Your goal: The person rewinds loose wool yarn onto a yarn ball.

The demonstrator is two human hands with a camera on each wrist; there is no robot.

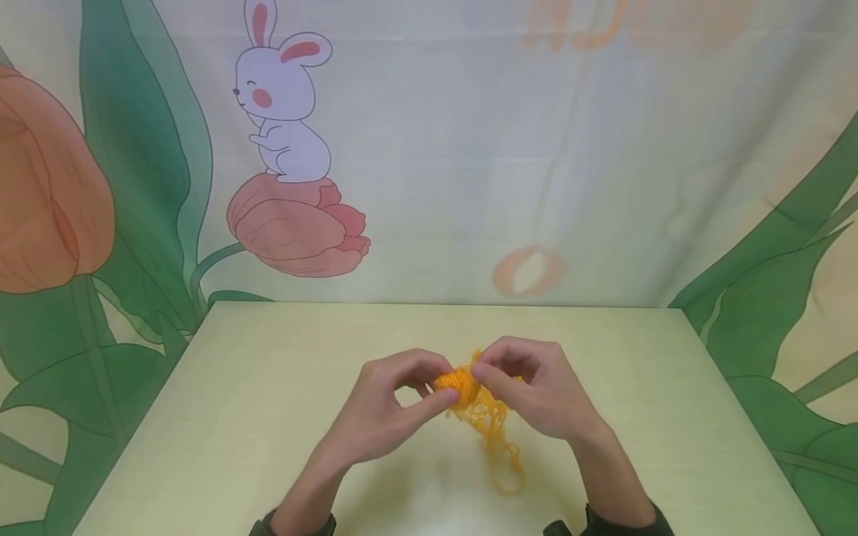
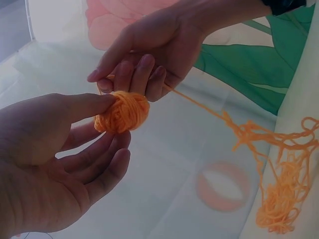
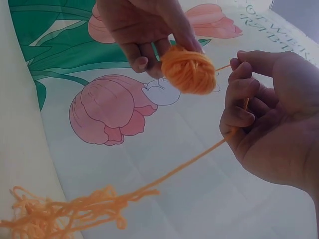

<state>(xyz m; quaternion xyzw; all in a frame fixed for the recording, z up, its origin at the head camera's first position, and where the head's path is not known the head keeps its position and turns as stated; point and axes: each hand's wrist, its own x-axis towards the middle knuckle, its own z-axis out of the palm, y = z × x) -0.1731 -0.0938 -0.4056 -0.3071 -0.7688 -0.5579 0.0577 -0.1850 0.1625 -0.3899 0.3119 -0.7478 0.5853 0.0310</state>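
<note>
The left hand is pinching an orange yarn ball above the table; the right hand is gripping its strand between curled fingers. Part of the yarn is sitting wound, while a sizeable tangle is trailing below, unwound.

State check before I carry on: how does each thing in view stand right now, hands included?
Ball of yarn: wound, roundish, held off the table
Strand: drawn straight between right hand and tangle
Tangle: loose, unwound, looped
Left hand: pinching the ball
Right hand: fingers curled, holding the strand
Cloth: hanging behind the table, lightly creased
</note>
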